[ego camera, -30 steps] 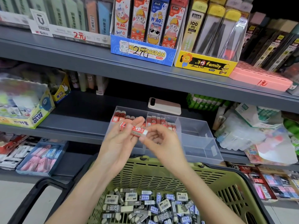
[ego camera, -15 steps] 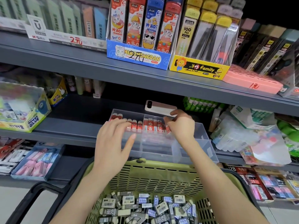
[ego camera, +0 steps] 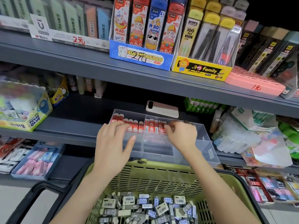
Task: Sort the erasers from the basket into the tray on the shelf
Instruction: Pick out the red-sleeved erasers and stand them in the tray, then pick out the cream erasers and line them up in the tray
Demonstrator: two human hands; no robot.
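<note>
Erasers heaped in the basket look light, stiff and paper-sleeved, best pinched across their long sides, much as the right hand pinches a red eraser upright in the tray on the shelf while the left hand lies spread over the neighbouring row.

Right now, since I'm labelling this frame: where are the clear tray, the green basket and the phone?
clear tray [ego camera: 200,152]: head view, bare right front compartment.
green basket [ego camera: 153,175]: head view, far slatted wall.
phone [ego camera: 162,109]: head view, middle of its back.
</note>
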